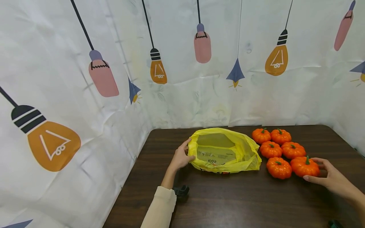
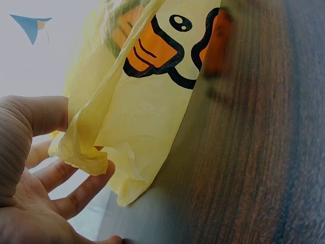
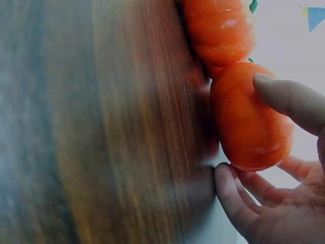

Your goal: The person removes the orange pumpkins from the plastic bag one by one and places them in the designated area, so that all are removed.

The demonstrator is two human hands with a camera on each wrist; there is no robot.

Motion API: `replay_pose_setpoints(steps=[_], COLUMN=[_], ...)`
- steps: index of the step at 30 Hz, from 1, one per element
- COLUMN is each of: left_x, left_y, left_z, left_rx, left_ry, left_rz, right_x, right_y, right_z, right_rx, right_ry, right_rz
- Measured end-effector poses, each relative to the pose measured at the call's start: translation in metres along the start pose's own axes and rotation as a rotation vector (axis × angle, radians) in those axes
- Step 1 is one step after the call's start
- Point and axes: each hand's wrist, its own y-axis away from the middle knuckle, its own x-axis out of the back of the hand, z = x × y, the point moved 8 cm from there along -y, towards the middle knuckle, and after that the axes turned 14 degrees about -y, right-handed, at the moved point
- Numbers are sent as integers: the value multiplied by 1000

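A yellow plastic bag (image 1: 247, 152) lies on the table with its mouth spread wide toward me; a cartoon face is printed on its side in the left wrist view. My left hand (image 1: 181, 155) holds the bag's left rim, thumb and fingers around the bunched plastic (image 2: 89, 147). To the right of the bag, several small orange pumpkins with green stems sit close together. My right hand (image 1: 332, 177) grips the nearest right pumpkin (image 1: 304, 167), its thumb on one side and fingers around the other. In the right wrist view that pumpkin (image 3: 249, 122) touches a neighbouring pumpkin (image 3: 221, 30).
The dark wooden table (image 1: 228, 202) backs onto a white curtain (image 1: 182, 104) printed with lamps. Another pumpkin (image 1: 278, 168) stands just left of the held one. A black strap (image 1: 181, 190) is at my left wrist.
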Motion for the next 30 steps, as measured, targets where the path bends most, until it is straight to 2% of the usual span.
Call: replay_pose_setpoints(steps=[16,30], left_x=[0,1], left_y=[-1,0], left_z=[0,0], left_rx=[3,6], left_ry=[-14,-11], left_rz=[2,2], right_x=[-4,-5], right_y=[-1,-3], right_z=[-3,-2], right_rx=[4,4], right_ry=[28,4], right_rz=[-46,-59])
